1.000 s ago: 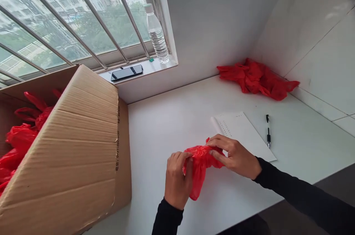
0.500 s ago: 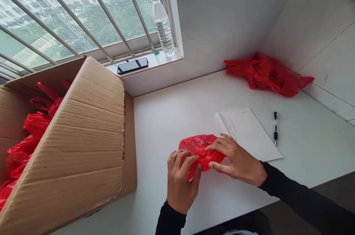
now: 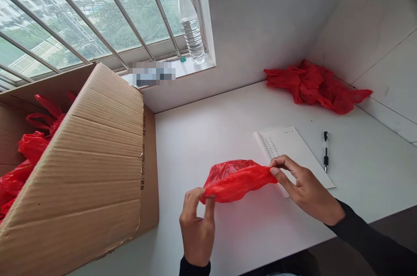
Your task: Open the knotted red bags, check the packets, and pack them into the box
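A thin red plastic bag (image 3: 239,184) is stretched sideways just over the white table (image 3: 195,137). Its left end is pinched between the thumb and fingers of my left hand (image 3: 198,226). At its right end, my right hand (image 3: 301,185) grips the edge between thumb and forefinger. The near side of the bag is pulled into a taut band, while the far side bulges, and I cannot make out whether anything is inside. Right behind my right hand lies a white notepad (image 3: 299,159) with printed characters.
Red bags fill a large cardboard box (image 3: 97,150) at the left. More crumpled red plastic (image 3: 316,87) lies in the back right corner. A black pen (image 3: 325,152) rests right of the notepad. On the windowsill stands a water bottle (image 3: 192,33), beside a blurred-out object (image 3: 152,74).
My hands have moved apart, the left one leftward and toward me, the right one rightward. The bag, bunched between them before, is now drawn out wide.
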Available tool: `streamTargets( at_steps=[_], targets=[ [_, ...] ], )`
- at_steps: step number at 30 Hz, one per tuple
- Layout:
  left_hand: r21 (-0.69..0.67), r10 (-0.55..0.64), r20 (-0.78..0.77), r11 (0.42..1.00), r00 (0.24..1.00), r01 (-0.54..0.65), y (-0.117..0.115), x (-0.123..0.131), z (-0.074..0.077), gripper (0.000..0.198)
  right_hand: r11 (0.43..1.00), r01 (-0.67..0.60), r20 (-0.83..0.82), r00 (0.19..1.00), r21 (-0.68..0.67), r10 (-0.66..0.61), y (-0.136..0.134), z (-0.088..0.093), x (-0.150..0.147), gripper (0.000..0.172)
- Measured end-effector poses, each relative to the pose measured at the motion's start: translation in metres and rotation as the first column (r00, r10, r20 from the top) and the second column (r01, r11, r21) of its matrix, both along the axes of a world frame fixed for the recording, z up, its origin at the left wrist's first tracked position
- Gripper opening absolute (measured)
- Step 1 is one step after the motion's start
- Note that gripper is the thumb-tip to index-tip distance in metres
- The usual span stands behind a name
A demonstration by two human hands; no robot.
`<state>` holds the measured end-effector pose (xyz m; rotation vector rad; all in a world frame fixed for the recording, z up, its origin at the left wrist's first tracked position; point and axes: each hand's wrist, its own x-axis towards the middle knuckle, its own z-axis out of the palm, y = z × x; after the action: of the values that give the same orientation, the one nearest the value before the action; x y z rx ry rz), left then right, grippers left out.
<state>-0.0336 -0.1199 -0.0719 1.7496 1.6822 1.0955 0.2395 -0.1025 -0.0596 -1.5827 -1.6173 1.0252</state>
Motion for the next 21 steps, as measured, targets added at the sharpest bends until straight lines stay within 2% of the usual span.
streamTargets(
  at_steps=[3, 4, 6, 7, 8, 10, 12, 14, 15, 16, 17, 18, 19, 21],
  targets=[
    [-0.081, 0.101, 0.091, 0.992, 0.991, -0.094, -0.001, 0.000, 0.008, 0.021, 0.997, 0.077, -0.062, 0.995, -0.007, -0.077, -0.006, -0.003, 0.007, 0.020],
    [-0.094, 0.120, 0.117, 0.990, 0.986, -0.109, -0.002, 0.003, 0.013, 0.025, 0.998, 0.066, -0.070, 0.995, 0.004, -0.065, -0.008, -0.003, 0.007, 0.026],
    [-0.112, 0.151, 0.147, 0.984, 0.978, -0.136, -0.003, 0.012, 0.022, 0.034, 0.999, 0.020, -0.040, 0.999, 0.028, -0.019, -0.010, 0.001, 0.004, 0.047],
    [-0.122, 0.165, 0.146, 0.982, 0.975, -0.148, -0.003, 0.016, 0.027, 0.033, 0.999, -0.013, -0.013, 1.000, 0.038, 0.013, -0.011, 0.004, 0.002, 0.052],
    [-0.126, 0.175, 0.133, 0.979, 0.976, -0.159, -0.003, 0.019, 0.031, 0.027, 0.998, -0.038, 0.012, 0.999, 0.047, 0.038, -0.011, 0.006, 0.000, 0.050],
    [-0.090, 0.190, 0.079, 0.979, 0.979, -0.183, -0.003, 0.020, 0.039, 0.016, 0.999, -0.024, 0.035, 0.999, 0.046, 0.022, -0.011, 0.011, -0.002, 0.033],
    [0.001, 0.235, 0.005, 0.972, 0.972, -0.235, -0.003, 0.017, 0.045, 0.015, 0.995, 0.083, 0.021, 0.996, 0.052, -0.084, -0.012, 0.014, -0.001, 0.023],
    [0.106, 0.296, -0.036, 0.951, 0.955, -0.290, -0.005, 0.015, 0.052, 0.012, 0.957, 0.249, -0.021, 0.968, 0.148, -0.248, -0.016, 0.020, 0.000, 0.025],
    [0.128, 0.314, -0.033, 0.943, 0.949, -0.308, -0.006, 0.015, 0.056, 0.012, 0.916, 0.318, -0.062, 0.948, 0.246, -0.313, -0.019, 0.025, -0.002, 0.027],
    [0.118, 0.323, -0.008, 0.940, 0.946, -0.320, -0.007, 0.017, 0.060, 0.011, 0.864, 0.361, -0.111, 0.932, 0.351, -0.344, -0.021, 0.032, -0.005, 0.028],
    [0.085, 0.327, 0.033, 0.941, 0.944, -0.329, -0.009, 0.019, 0.064, 0.011, 0.824, 0.352, -0.146, 0.936, 0.444, -0.321, -0.024, 0.039, -0.010, 0.027],
    [0.036, 0.336, 0.083, 0.940, 0.938, -0.340, -0.010, 0.022, 0.068, 0.012, 0.812, 0.273, -0.145, 0.962, 0.517, -0.231, -0.025, 0.046, -0.016, 0.026],
    [-0.019, 0.355, 0.133, 0.934, 0.925, -0.356, -0.012, 0.025, 0.072, 0.014, 0.823, 0.126, -0.099, 0.991, 0.553, -0.085, -0.025, 0.052, -0.023, 0.024],
    [-0.099, 0.400, 0.211, 0.916, 0.892, -0.388, -0.014, 0.029, 0.076, 0.019, 0.836, -0.239, 0.080, 0.970, 0.493, 0.230, -0.020, 0.057, -0.037, 0.020]
  ],
)
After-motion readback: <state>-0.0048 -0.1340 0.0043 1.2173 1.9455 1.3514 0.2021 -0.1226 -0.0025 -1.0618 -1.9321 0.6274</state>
